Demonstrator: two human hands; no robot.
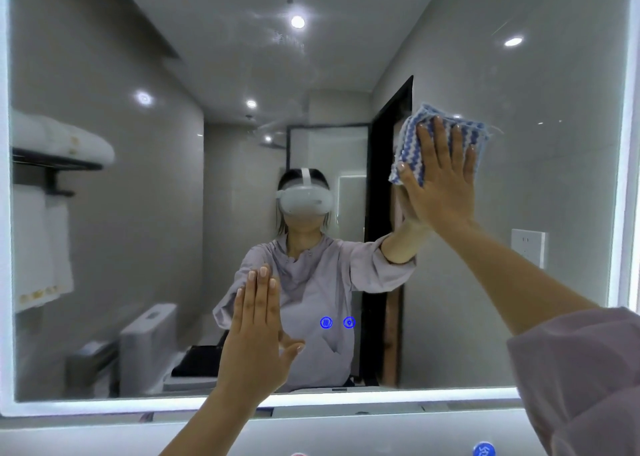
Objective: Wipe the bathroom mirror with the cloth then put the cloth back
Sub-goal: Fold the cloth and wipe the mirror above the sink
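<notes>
Right hand [440, 185] flat, fingers straight up, presses folded cloth [411, 140] on mirror [156, 230], upper right, near lit right edge; open glass leftward. Cloth's long axis unclear. Left hand [256, 344] open, low centre.

Mirror [554, 185]: big rectangular wall unit w/ a lit white strip along left, bottom & right edges. Faint smears on the glass near top centre. Two small blue icons [326, 323] glow low on the glass, approx. centre.

Cloth [410, 144]: blue & white zigzag weave, bunched into a pad, flat vs. the glass in the mirror's upper right. Right hand [440, 178] presses it there, fingers straight & upright. Cloth edges stick out above & left of the fingers.
</notes>
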